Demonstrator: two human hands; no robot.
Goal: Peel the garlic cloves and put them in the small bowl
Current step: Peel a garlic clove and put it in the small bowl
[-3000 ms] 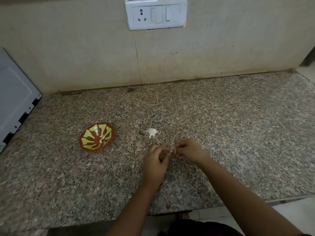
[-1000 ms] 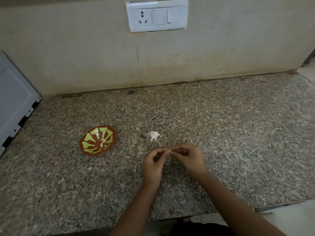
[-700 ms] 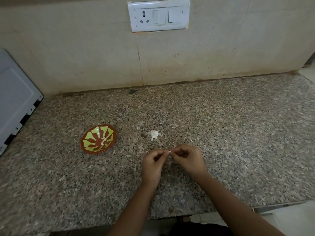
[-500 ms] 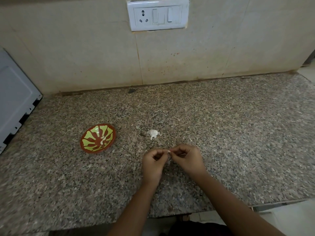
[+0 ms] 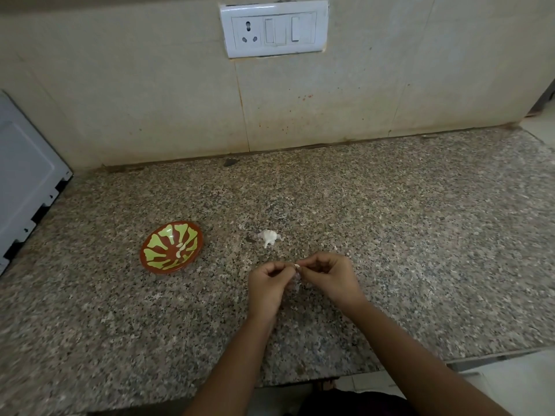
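Note:
A small white garlic clove (image 5: 297, 266) is pinched between the fingertips of my left hand (image 5: 268, 285) and my right hand (image 5: 332, 279), just above the granite counter (image 5: 420, 235). Both hands have their fingers curled and meet at the clove, which is mostly hidden by them. A white piece of garlic (image 5: 268, 237) lies on the counter just beyond my hands. To the left sits the small bowl (image 5: 171, 247), brown with a green leaf pattern, holding a couple of pale peeled cloves (image 5: 181, 250).
A white appliance panel (image 5: 27, 175) stands at the far left edge. A tiled wall with a white socket and switch plate (image 5: 274, 28) backs the counter. The counter's front edge runs just below my forearms.
My hands have stayed together at the same spot, with only small finger movements on the clove. The bowl and the garlic piece have not moved.

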